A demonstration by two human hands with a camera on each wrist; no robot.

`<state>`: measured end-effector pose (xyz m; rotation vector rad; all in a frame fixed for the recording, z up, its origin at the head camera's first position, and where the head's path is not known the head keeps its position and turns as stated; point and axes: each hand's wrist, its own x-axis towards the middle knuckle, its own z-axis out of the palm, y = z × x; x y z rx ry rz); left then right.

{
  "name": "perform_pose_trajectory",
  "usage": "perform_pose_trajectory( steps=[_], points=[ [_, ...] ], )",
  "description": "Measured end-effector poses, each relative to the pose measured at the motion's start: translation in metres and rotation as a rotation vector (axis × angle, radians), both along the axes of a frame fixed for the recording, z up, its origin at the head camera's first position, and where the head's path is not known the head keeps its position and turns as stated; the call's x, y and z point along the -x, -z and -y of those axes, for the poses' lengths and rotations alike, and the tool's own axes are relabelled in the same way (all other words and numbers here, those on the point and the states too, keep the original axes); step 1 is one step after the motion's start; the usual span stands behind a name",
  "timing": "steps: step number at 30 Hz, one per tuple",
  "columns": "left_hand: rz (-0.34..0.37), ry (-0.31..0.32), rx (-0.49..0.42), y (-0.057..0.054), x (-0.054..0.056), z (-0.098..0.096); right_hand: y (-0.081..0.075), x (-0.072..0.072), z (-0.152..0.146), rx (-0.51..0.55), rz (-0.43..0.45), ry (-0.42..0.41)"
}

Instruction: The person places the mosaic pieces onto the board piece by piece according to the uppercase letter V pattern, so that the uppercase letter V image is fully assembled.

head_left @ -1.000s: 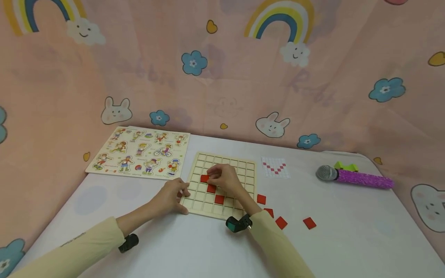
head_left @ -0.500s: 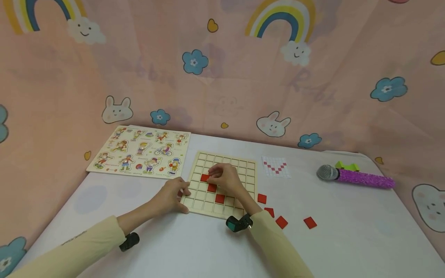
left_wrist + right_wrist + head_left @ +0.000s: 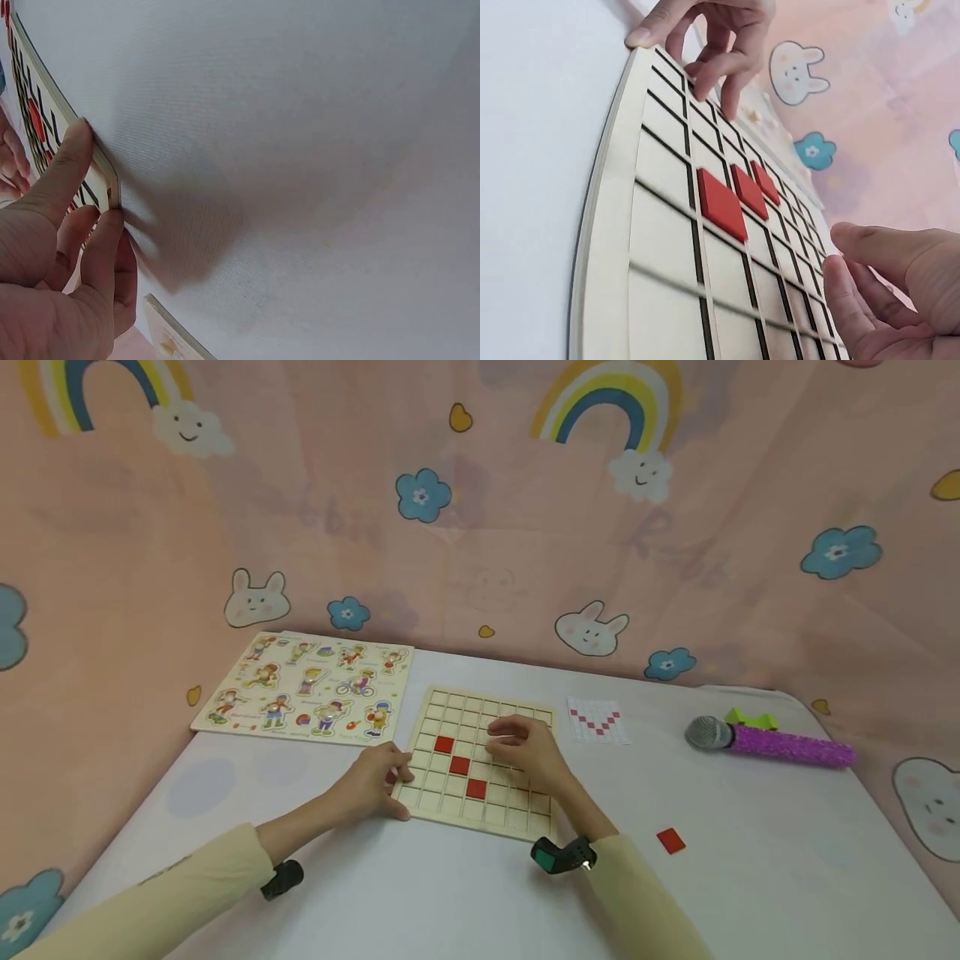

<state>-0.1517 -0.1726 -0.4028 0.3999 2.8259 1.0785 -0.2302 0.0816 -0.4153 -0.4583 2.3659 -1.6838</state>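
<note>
At left of the frame, a picture puzzle (image 3: pixel 307 689) is found lying flat. The near left corner of the grid board (image 3: pixel 482 768), located just below frame centre, is gripped between thumb and fingers by the left hand (image 3: pixel 371 781). 3 red tiles (image 3: pixel 460 766) are seated on it, in a diagonal descending rightward. The right hand (image 3: pixel 531 753) is positioned over its right half, fingers loosely bent, thumb and forefinger slightly parted, nothing seen held. Further right, 1 pattern card (image 3: pixel 597 721), 1 loose tile (image 3: pixel 671 841) and 1 purple microphone (image 3: pixel 787 747) are noted.
</note>
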Motion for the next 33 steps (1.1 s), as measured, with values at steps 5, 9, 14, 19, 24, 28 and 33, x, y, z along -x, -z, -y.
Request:
perform_pose_trajectory(
  steps=[5, 9, 14, 19, 24, 28, 33],
  points=[
    [0.017, -0.004, -0.005, 0.001, 0.001, -0.002, -0.001, -0.011, -0.057, -0.058, -0.023, 0.051],
    [0.007, -0.002, -0.004, 0.0, 0.0, -0.002, -0.004, -0.02, -0.106, -0.176, -0.089, 0.081],
    [0.015, -0.014, -0.016, -0.002, -0.002, 0.001, -0.007, -0.031, -0.162, -0.253, -0.144, 0.047],
    [0.021, -0.025, -0.022, -0.002, -0.002, 0.004, -0.006, -0.038, -0.205, -0.31, -0.078, -0.03],
    [0.02, -0.014, -0.022, -0.002, -0.002, 0.003, -0.003, -0.044, -0.231, -0.381, 0.024, -0.11],
    [0.023, -0.013, -0.019, -0.002, -0.001, 0.002, 0.001, -0.049, -0.241, -0.373, 0.068, -0.161],
    [0.028, -0.008, -0.016, -0.002, -0.003, 0.001, 0.006, -0.056, -0.246, -0.332, 0.089, -0.164]
  ],
)
